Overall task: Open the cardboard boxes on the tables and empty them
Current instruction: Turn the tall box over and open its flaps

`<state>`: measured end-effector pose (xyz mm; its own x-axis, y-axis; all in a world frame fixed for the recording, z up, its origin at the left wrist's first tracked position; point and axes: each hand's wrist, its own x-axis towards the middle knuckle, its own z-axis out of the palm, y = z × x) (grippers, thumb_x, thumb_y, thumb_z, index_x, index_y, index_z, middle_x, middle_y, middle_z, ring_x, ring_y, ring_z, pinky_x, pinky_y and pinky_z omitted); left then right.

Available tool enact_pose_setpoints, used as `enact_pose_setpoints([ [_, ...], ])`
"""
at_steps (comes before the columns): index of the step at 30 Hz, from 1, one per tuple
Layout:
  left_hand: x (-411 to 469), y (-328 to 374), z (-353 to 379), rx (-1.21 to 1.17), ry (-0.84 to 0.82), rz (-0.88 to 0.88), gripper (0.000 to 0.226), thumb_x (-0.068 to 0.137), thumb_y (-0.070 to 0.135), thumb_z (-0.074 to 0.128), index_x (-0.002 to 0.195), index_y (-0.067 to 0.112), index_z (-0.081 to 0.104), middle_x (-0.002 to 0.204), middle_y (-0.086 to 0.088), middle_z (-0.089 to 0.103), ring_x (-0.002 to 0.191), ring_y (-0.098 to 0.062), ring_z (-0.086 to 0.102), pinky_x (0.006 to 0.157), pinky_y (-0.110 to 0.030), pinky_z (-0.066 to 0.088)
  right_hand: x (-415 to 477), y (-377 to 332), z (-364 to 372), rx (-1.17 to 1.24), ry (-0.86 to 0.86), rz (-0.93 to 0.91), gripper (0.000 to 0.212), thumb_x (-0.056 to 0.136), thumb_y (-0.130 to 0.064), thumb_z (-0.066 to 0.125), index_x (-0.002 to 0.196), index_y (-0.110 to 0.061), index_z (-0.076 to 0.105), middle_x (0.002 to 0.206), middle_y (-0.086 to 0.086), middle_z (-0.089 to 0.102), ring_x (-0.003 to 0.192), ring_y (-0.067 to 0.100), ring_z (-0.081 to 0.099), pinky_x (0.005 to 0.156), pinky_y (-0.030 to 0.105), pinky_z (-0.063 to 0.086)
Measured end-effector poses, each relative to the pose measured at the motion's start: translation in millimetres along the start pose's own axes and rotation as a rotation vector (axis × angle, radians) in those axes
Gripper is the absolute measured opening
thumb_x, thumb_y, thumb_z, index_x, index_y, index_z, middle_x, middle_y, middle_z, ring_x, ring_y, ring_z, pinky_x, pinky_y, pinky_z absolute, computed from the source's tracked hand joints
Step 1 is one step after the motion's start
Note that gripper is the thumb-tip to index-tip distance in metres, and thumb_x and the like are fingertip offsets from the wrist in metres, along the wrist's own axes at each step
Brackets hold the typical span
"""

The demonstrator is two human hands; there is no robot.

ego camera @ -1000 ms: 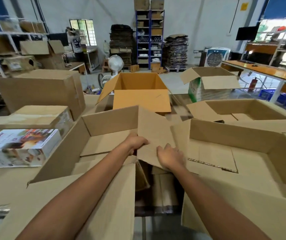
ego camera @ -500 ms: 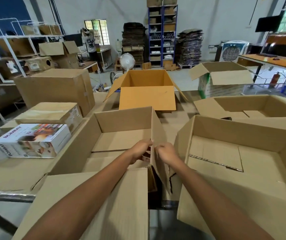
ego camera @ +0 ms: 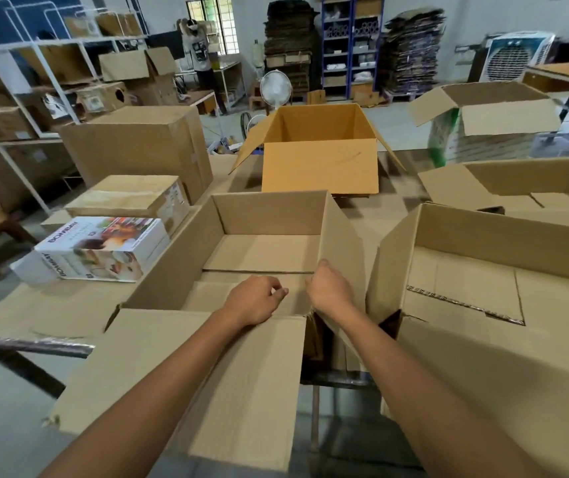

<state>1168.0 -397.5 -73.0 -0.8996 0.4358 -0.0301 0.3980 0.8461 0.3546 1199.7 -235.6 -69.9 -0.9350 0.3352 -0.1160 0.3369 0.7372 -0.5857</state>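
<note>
Gripping the box flap (ego camera: 345, 236), right hand (ego camera: 329, 292) curls; left hand (ego camera: 255, 299) fisted.

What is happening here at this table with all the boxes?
A person is working on the middle cardboard box, which stands open and looks empty. The right hand grips its right flap; the left hand hovers over the near edge, fingers curled, holding nothing I can see.

Daylight comes through a barred window (ego camera: 212, 19) in the pale wall (ego camera: 248, 15); blue shelving (ego camera: 336, 54), a white fan (ego camera: 276, 88), grey floor (ego camera: 397, 113).
</note>
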Motion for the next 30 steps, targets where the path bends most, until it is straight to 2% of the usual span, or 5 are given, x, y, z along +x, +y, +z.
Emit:
enact_pose_setpoints([
  [6,-36,-40,-3,0.119,0.115,-0.045,0.044,0.104,0.05,0.033,0.077,0.022,0.053,0.094,-0.012,0.07,0.097,-0.034,0.062,0.065,-0.035,0.036,-12,-14,30,-0.063,0.017,0.013,0.056,0.099,-0.017,0.038,0.153,-0.014,0.027,0.132,0.02,0.053,0.117,0.041,0.055,0.094,0.045,0.048],
  [9,-53,-63,-3,0.151,0.104,-0.065,0.047,0.105,0.05,0.029,0.075,0.02,0.051,0.095,-0.013,0.07,0.098,-0.035,0.062,0.069,-0.036,0.038,-29,-15,45,-0.135,0.086,-0.051,0.05,0.096,-0.008,0.043,0.146,-0.012,0.042,0.125,0.017,0.055,0.111,0.038,0.057,0.089,0.044,0.052],
  [13,-74,-99,-12,0.255,0.126,-0.145,0.057,0.103,0.056,0.024,0.075,0.02,0.058,0.094,-0.008,0.071,0.104,-0.031,0.063,0.102,-0.053,0.035,-59,-27,57,-0.229,0.163,-0.254,0.031,0.098,-0.016,0.049,0.124,-0.012,0.065,0.14,0.012,0.052,0.128,0.031,0.047,0.097,0.04,0.048],
  [19,-104,-141,-20,0.292,0.184,-0.262,0.064,0.097,0.065,0.021,0.108,0.025,0.069,0.121,-0.007,0.064,0.122,-0.029,0.048,0.103,-0.064,0.026,-112,-51,76,-0.412,-0.08,-0.369,0.065,0.09,-0.072,0.045,0.137,-0.027,0.055,0.143,0.0,0.055,0.137,0.027,0.041,0.116,0.055,0.018],
  [30,-129,-124,-13,0.108,0.005,-0.033,0.069,0.096,0.058,0.045,0.151,0.018,0.032,0.158,-0.016,0.027,0.15,-0.037,0.01,0.111,-0.075,0.006,-153,-56,78,-0.46,0.102,-0.095,0.053,0.094,-0.044,0.062,0.137,-0.016,0.048,0.142,0.012,0.051,0.137,0.032,0.039,0.111,0.055,0.033],
])
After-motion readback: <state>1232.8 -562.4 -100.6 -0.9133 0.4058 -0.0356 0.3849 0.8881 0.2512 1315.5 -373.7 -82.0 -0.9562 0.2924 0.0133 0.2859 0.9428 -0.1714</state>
